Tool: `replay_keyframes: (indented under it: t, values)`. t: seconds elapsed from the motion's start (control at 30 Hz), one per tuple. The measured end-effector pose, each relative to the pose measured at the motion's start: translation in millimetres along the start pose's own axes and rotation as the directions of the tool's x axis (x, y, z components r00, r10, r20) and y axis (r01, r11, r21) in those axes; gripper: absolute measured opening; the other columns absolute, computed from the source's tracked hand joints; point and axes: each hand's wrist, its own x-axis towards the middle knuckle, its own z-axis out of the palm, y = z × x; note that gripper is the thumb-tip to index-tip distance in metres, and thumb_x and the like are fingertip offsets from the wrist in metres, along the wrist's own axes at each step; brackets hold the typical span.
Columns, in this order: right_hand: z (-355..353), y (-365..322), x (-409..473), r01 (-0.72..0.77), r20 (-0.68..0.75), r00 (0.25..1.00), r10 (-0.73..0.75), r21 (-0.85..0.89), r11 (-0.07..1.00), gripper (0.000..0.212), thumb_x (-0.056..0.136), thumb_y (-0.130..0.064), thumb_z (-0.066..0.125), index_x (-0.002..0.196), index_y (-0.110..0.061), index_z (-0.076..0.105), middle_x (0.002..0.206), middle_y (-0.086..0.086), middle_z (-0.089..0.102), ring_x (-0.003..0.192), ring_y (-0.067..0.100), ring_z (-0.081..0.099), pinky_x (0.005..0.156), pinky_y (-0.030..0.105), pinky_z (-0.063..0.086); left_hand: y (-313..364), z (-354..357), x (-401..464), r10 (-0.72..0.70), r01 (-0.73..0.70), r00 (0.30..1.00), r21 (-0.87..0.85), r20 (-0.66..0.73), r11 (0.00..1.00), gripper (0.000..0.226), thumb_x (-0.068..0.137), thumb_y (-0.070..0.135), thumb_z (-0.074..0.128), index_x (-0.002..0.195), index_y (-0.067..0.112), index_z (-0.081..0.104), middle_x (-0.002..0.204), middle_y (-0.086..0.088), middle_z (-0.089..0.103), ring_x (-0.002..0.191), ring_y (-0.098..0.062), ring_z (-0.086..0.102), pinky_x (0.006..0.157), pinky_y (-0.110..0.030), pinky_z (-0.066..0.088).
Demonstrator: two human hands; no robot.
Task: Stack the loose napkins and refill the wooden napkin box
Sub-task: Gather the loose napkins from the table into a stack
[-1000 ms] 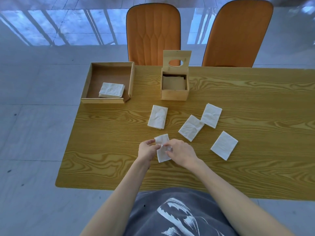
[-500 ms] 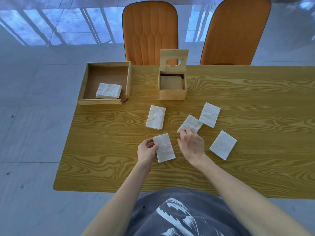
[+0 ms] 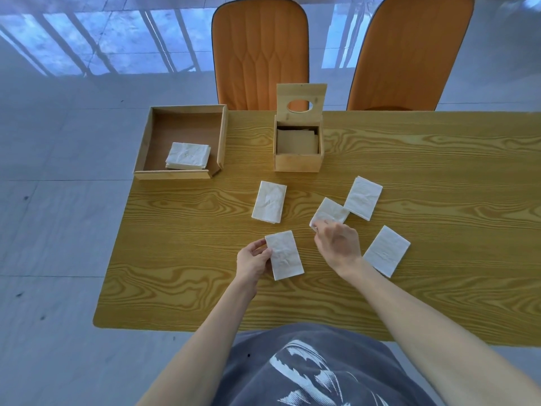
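Note:
My left hand [image 3: 254,260] pinches the left edge of a folded white napkin [image 3: 285,254] just above the table. My right hand [image 3: 338,244] has its fingertips closed on the near corner of a second napkin [image 3: 330,212] that lies on the table. Three more loose napkins lie around: one to the left [image 3: 269,201], one at the back right [image 3: 363,197], one at the right [image 3: 386,250]. The wooden napkin box [image 3: 298,163] stands behind them with its lid [image 3: 301,98] tipped up; its brown inside shows.
A shallow wooden tray [image 3: 179,174] at the table's [image 3: 175,273] back left corner holds a small stack of napkins [image 3: 188,155]. Two orange chairs [image 3: 260,51] [image 3: 409,51] stand behind the far edge. The table's left edge drops to a tiled floor.
My right hand left the napkin that both hands held and reached forward right to the middle napkin, closing on its corner. My left hand kept the first napkin.

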Motion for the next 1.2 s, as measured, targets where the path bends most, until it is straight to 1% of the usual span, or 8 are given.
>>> replay_keyframes:
  t: [0.1,0.17,0.33,0.53,0.73,0.93,1.07,1.2]
  values:
    - [-0.2,-3.3,-6.3,-0.007,-0.102,0.994,0.025,0.174,0.985,0.014,0.085,-0.008,0.071,0.097,-0.012,0.077,0.087,0.005,0.078,0.069,0.022,0.074,0.055,0.029,0.057,1.2,-1.1,0.5,-0.007,0.008,1.0,-0.035,0.026,0.999,0.033,0.092,0.002,0.063,0.125,0.004,0.059,0.104,-0.013,0.072,0.091,-0.025,0.071,0.081,-0.037,0.06]
    - [-3.5,-9.7,-13.0,0.066,-0.157,0.987,-0.028,0.244,0.968,0.014,0.086,-0.011,0.072,0.099,-0.014,0.077,0.092,0.002,0.078,0.07,0.018,0.074,0.053,0.028,0.059,0.9,-1.8,1.1,-0.012,0.013,0.999,-0.041,0.036,0.999,0.034,0.092,0.001,0.063,0.126,0.002,0.059,0.106,-0.017,0.072,0.091,-0.026,0.071,0.081,-0.037,0.06]
    - [-3.6,-27.4,-34.5,0.292,-0.196,0.948,-0.253,0.211,0.933,0.011,0.082,-0.016,0.075,0.091,-0.022,0.076,0.089,-0.008,0.075,0.069,0.012,0.071,0.046,0.025,0.053,2.5,-0.5,1.2,-0.023,0.027,0.999,-0.074,0.046,0.997,0.031,0.093,0.002,0.063,0.124,0.003,0.06,0.111,-0.021,0.071,0.085,-0.025,0.071,0.078,-0.036,0.06]
    - [13.1,-32.9,-51.0,0.433,-0.137,0.9,-0.413,0.189,0.881,0.01,0.083,-0.02,0.065,0.09,-0.02,0.073,0.085,-0.004,0.073,0.068,0.019,0.069,0.052,0.033,0.055,2.8,-0.9,1.0,-0.04,0.044,0.998,-0.094,0.052,0.995,0.023,0.093,0.006,0.064,0.116,0.009,0.062,0.087,-0.012,0.075,0.07,-0.02,0.072,0.074,-0.036,0.06]
    - [19.9,-35.1,-59.0,0.426,-0.087,0.905,-0.417,0.186,0.885,0.019,0.084,-0.023,0.055,0.086,-0.02,0.074,0.083,-0.004,0.072,0.069,0.019,0.069,0.054,0.034,0.055,3.7,-1.4,-0.1,-0.06,0.065,0.997,-0.132,0.038,0.989,0.02,0.095,0.003,0.06,0.114,0.008,0.063,0.089,-0.013,0.073,0.076,-0.026,0.071,0.084,-0.045,0.058]
    - [23.5,-35.6,-63.6,0.365,0.0,0.928,-0.373,0.204,0.908,0.014,0.08,-0.014,0.068,0.091,-0.02,0.075,0.087,-0.005,0.073,0.073,0.019,0.069,0.057,0.033,0.056,4.4,-2.7,-5.9,-0.061,0.069,0.997,-0.183,0.049,0.981,0.027,0.093,0.015,0.066,0.118,0.005,0.064,0.106,-0.016,0.073,0.092,-0.027,0.072,0.078,-0.041,0.061]
    - [16.4,-36.6,-63.2,0.371,0.009,0.924,-0.383,0.233,0.899,0.019,0.078,-0.016,0.076,0.096,-0.019,0.076,0.092,-0.005,0.076,0.077,0.017,0.071,0.059,0.032,0.059,3.8,-5.4,-10.4,-0.009,0.014,0.999,-0.087,0.054,0.996,0.04,0.086,-0.003,0.069,0.124,0.004,0.058,0.108,-0.016,0.073,0.093,-0.03,0.073,0.079,-0.042,0.061]
    - [4.0,-43.5,-47.3,0.194,0.049,0.975,-0.218,0.298,0.935,0.015,0.09,-0.026,0.066,0.102,-0.022,0.074,0.099,-0.004,0.076,0.087,0.018,0.071,0.063,0.035,0.059,6.2,-14.6,-10.5,-0.016,0.018,1.0,-0.097,0.021,0.995,0.04,0.088,-0.006,0.066,0.126,0.001,0.056,0.112,-0.018,0.07,0.095,-0.03,0.071,0.078,-0.04,0.06]
